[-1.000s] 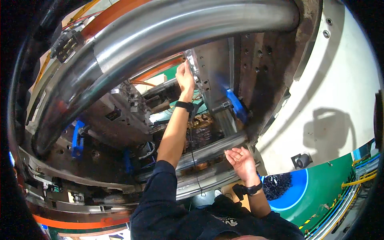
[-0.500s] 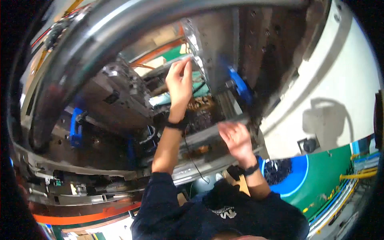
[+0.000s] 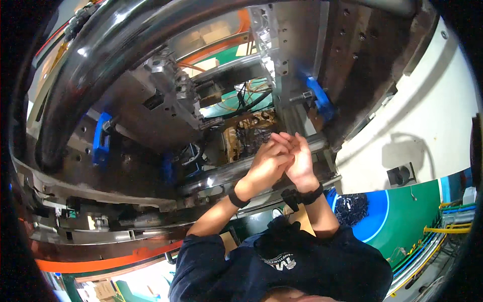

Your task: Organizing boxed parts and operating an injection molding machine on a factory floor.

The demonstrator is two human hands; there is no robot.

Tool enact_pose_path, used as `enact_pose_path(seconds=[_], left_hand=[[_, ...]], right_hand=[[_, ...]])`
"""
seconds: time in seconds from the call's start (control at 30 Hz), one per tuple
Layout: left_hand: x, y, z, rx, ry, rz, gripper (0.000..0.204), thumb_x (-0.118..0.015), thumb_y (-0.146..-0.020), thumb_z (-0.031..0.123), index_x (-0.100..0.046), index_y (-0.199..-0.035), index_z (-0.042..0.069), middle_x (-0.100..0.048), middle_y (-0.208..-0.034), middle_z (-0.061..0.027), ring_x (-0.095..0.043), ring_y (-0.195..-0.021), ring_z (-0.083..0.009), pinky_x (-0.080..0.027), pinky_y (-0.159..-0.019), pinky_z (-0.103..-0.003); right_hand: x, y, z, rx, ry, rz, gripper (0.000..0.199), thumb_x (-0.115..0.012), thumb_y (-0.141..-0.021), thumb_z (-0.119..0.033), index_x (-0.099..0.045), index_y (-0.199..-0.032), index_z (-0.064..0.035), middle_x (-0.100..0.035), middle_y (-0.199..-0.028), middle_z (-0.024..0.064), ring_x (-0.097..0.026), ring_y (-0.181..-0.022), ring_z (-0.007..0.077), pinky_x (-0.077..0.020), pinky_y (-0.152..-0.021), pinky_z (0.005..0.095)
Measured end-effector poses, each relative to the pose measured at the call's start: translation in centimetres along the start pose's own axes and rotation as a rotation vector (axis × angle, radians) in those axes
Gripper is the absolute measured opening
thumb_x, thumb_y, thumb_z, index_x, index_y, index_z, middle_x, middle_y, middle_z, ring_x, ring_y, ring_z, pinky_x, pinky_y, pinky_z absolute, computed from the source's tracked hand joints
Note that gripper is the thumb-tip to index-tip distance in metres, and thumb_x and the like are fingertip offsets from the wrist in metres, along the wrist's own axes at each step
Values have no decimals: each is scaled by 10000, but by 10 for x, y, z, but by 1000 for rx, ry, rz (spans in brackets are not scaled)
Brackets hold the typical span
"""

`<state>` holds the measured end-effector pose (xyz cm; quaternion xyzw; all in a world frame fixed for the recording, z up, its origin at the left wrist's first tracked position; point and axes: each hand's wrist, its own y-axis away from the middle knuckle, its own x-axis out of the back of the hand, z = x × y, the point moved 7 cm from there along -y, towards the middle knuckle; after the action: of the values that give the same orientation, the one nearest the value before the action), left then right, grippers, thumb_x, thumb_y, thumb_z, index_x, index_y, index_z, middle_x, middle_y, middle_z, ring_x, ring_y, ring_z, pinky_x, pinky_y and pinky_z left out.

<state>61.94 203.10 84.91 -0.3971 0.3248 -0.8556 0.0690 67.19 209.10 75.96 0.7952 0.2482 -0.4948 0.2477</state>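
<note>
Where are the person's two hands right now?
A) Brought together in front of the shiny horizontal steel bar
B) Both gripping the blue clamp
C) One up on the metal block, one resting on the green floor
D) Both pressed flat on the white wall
A: the left hand and the right hand meet and touch in front of the steel bar, well apart from the blue clamp.

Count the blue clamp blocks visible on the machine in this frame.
3. One blue block sits on the left plate, one lower near the middle by the steel bar, one on the right plate above the joined hands. Others may be hidden.
</note>
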Motion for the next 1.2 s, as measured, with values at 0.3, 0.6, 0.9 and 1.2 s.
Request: enact_pose_path(seconds=[0.3,0.6,0.9,1.2], left_hand=[[4,12,-14,87,-16,3,99,-675,-676,44,-654,-773,47,-593,-834,-79,-568,-876,-298,-458,-736,-404],[44,-32,-79,589,373,163,91,-615,-878,49,-643,-930,-20,-680,-862,-82,-636,-781,-133,-508,-721,-266],[75,-153,-177,443,399,592,159,-606,-903,82,-623,-955,-67,-661,-815,-66,-614,-746,-110,-505,-707,-238],[51,-184,-219,499,350,657,140,-633,-892,107,-652,-929,-26,-630,-784,-3,-534,-699,-71,-441,-654,-229]], right_hand=[[2,-9,15,-48,57,27,434,-394,-970,-354,-510,-1127,34,-563,-1234,228,-551,-1126,298,-398,-1021,391],[22,-6,9,-79,-49,87,371,-431,-972,-312,-535,-1065,31,-582,-1185,234,-550,-1138,318,-419,-1027,416],[56,20,10,-118,-94,173,386,-409,-967,-294,-514,-1094,55,-594,-1143,261,-565,-1115,355,-415,-1037,445],[68,31,-1,-95,-8,248,385,-388,-971,-305,-505,-1077,46,-597,-1125,261,-563,-1116,347,-425,-1024,449]])
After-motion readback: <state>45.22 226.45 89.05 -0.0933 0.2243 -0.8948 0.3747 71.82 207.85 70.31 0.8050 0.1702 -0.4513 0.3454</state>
